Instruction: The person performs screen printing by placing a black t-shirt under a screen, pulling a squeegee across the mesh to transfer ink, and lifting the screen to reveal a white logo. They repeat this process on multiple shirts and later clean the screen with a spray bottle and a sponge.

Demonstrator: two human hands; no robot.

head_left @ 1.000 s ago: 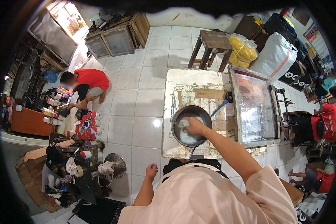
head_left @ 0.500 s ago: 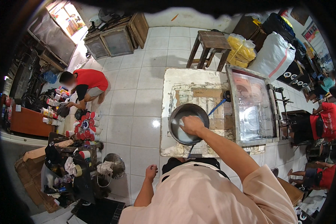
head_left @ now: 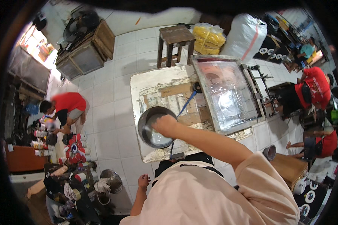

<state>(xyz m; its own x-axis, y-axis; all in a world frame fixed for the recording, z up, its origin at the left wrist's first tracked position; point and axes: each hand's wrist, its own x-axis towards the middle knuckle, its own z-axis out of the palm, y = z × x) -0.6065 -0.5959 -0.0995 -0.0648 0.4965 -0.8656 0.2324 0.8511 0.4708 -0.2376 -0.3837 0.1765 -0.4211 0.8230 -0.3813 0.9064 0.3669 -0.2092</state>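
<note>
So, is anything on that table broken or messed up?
Yes, the table looks worn: its white top is scuffed, with ragged brown patches showing near the dark bowl where the right hand is. They look odd because the surface seems peeled. I can't make out any spill.

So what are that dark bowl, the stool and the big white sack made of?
The bowl could be metal or plastic: dark, with a faint sheen. The stool looks wooden, brown and worn, with squared legs. The sack is probably woven plastic, given its creased, slightly shiny surface.
</note>
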